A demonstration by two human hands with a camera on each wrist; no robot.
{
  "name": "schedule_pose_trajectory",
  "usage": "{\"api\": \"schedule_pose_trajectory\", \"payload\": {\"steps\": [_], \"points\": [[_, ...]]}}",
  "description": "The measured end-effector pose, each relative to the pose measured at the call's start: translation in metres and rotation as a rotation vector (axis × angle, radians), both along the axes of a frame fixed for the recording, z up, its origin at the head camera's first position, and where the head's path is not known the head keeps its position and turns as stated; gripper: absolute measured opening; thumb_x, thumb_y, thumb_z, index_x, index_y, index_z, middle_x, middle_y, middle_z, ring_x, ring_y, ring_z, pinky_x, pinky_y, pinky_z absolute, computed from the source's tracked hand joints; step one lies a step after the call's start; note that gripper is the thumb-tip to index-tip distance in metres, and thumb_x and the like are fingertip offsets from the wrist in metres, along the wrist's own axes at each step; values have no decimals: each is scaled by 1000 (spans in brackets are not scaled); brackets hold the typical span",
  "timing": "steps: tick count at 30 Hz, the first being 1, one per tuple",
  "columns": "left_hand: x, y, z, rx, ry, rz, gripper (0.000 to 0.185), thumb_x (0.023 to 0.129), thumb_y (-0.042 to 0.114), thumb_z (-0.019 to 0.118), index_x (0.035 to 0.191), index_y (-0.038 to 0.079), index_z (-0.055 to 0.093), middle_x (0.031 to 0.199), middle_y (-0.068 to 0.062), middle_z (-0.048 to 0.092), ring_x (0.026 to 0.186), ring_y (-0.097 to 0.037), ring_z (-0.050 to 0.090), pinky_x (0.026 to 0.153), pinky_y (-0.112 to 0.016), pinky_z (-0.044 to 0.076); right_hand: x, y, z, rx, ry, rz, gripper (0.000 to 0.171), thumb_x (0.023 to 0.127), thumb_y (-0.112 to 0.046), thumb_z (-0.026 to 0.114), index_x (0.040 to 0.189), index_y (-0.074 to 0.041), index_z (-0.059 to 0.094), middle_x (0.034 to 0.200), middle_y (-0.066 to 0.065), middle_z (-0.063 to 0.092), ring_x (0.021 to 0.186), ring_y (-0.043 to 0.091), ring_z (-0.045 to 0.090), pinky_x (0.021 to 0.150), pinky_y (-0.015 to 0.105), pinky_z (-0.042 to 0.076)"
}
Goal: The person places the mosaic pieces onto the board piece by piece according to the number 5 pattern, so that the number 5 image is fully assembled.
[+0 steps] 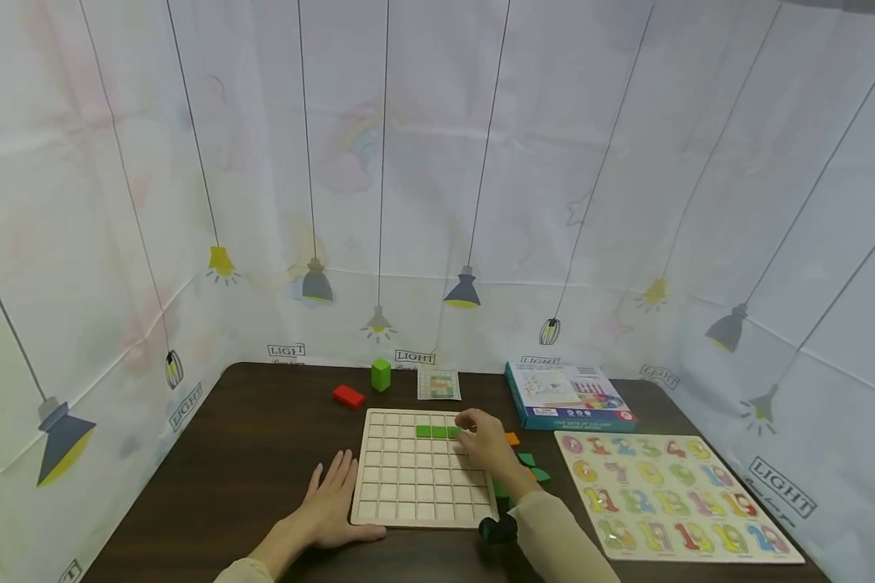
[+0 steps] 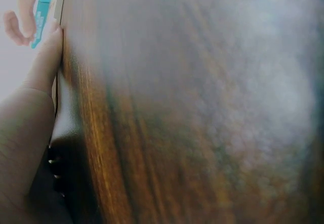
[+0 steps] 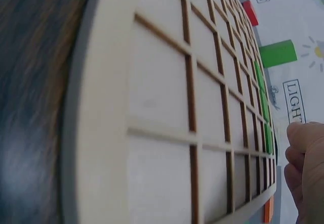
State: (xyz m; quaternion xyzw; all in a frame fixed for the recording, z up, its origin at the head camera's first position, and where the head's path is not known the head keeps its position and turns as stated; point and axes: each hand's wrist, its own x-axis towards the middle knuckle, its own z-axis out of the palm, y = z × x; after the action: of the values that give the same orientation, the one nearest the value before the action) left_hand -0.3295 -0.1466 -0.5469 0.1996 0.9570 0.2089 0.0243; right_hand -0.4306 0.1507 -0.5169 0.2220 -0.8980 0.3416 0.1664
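A square wooden grid board lies on the dark table. Three green tiles sit side by side in a row near its far edge. My right hand is over the board's far right part, its fingertips beside the rightmost green tile and partly covering it. In the right wrist view the fingers are bent, and whether they hold a tile is hidden. My left hand rests on the table with fingers spread, its thumb touching the board's near left corner.
Loose green pieces and an orange piece lie right of the board. Behind it are a red block, a green block and a pattern card. A box and a number puzzle lie to the right.
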Motion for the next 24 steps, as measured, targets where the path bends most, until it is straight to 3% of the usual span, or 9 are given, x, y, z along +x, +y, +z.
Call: {"api": "schedule_pose_trajectory", "payload": {"steps": [8, 24], "points": [[-4, 0, -10, -1, 1, -21, 121, 71, 81, 52, 149, -4, 16, 154, -25, 7, 141, -38, 1, 106, -62, 1, 11, 30, -7, -13, 15, -65, 18, 82, -2, 72, 99, -2, 66, 91, 6, 65, 82, 19, 61, 71, 37, 52], [-4, 0, -10, 14, 18, -3, 121, 71, 79, 54, 149, -5, 16, 153, -25, 8, 141, -37, 1, 106, -61, 0, 22, 81, -17, 56, -74, -266, 19, 81, -3, 72, 99, -6, 66, 94, 5, 65, 86, 20, 61, 83, 42, 50]]}}
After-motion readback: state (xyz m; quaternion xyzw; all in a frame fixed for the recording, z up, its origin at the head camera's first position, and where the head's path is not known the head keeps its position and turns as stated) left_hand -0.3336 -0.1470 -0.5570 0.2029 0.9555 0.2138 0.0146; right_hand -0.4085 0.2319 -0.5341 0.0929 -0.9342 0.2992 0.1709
